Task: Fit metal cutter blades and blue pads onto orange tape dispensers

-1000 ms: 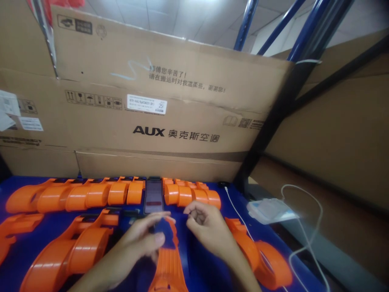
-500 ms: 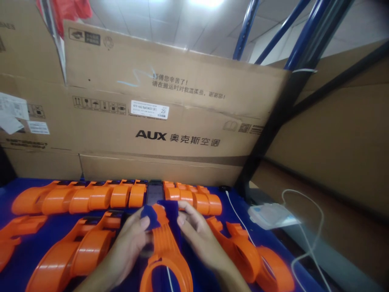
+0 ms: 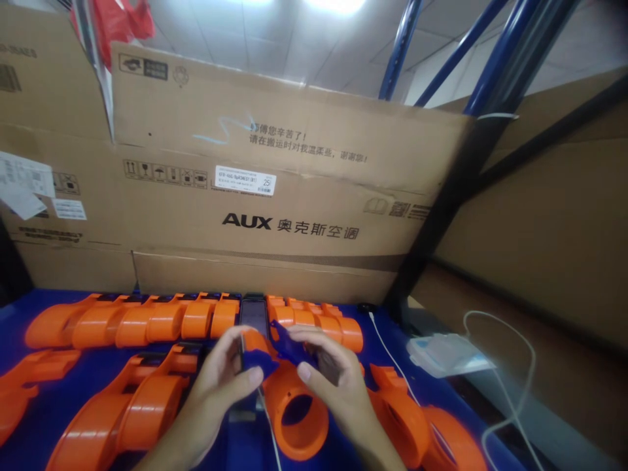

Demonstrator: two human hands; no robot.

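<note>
Between my hands an orange tape dispenser hangs with its round ring low, over the blue surface. My left hand is closed on its upper end, the thumb pressing a small blue piece there. My right hand is closed on a dark blue piece beside that end; whether the piece is attached to the dispenser cannot be made out. Fingers hide part of both blue pieces. Nearest my left forearm lie orange dispensers with dark parts on top; others lie beside my right forearm.
Several orange dispensers line the back of the blue table surface. A phone-like dark device stands among them. Cardboard walls off the back. At right are a white cable, a clear plastic case and a dark post.
The dispenser in my hands has turned, its ring swinging to the right. My left hand has tipped its upper end, and the right-hand blue piece now slants. The view has shifted slightly.
</note>
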